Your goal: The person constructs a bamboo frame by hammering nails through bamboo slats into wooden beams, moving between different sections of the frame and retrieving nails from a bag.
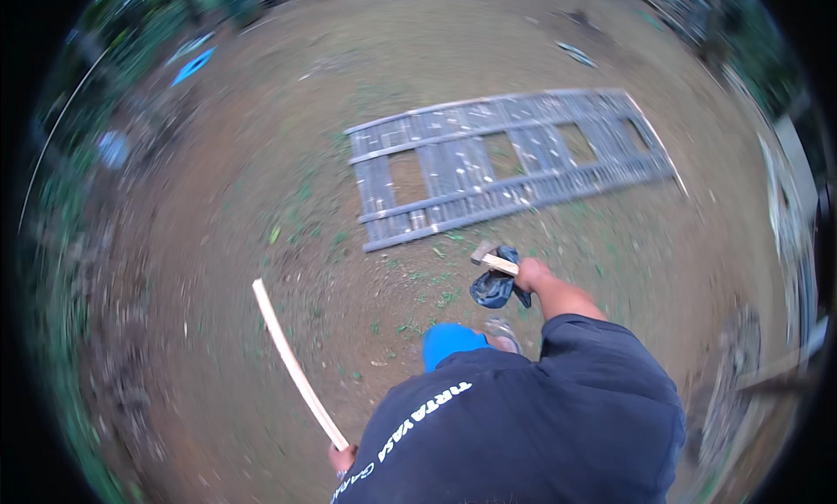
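Low at the left, my left hand (343, 458) is closed round one end of a long, pale wooden strip (292, 360), which slants up and away over the ground. My right hand (531, 274), arm reaching forward, grips a hammer (500, 263) by its light wooden handle, with the head toward the left. A black plastic bag (493, 291) hangs at the same hand, apparently held together with the hammer. Just beyond my right hand, a grey slatted panel (458, 168) of wood or bamboo lies flat on the ground, with several rectangular gaps in it.
Bare brown soil with sparse grass surrounds the panel. A blue object (193, 66) lies at the far left, and a light scrap (576, 54) lies far off. Long pale poles or boards (785, 216) line the right side. Plants edge the left. My shoe (503, 331) shows below the bag.
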Action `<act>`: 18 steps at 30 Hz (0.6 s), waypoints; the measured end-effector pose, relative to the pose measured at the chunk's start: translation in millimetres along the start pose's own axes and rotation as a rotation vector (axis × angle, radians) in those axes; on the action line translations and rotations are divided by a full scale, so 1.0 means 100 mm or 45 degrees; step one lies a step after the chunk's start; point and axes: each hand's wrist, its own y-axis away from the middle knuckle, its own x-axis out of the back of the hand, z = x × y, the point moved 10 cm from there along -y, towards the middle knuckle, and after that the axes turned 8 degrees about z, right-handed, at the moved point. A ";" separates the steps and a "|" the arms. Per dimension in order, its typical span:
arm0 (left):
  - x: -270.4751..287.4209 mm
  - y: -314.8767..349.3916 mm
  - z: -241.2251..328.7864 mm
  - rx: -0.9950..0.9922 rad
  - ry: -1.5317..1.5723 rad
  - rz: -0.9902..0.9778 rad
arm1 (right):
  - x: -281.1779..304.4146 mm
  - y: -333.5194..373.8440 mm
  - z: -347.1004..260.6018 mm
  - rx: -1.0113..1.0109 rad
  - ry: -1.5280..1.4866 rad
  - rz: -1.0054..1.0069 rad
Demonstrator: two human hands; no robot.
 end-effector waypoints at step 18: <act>3.38 -5.77 5.04 -0.979 0.005 0.702 | -0.44 -0.11 -1.24 -0.807 -0.306 -0.251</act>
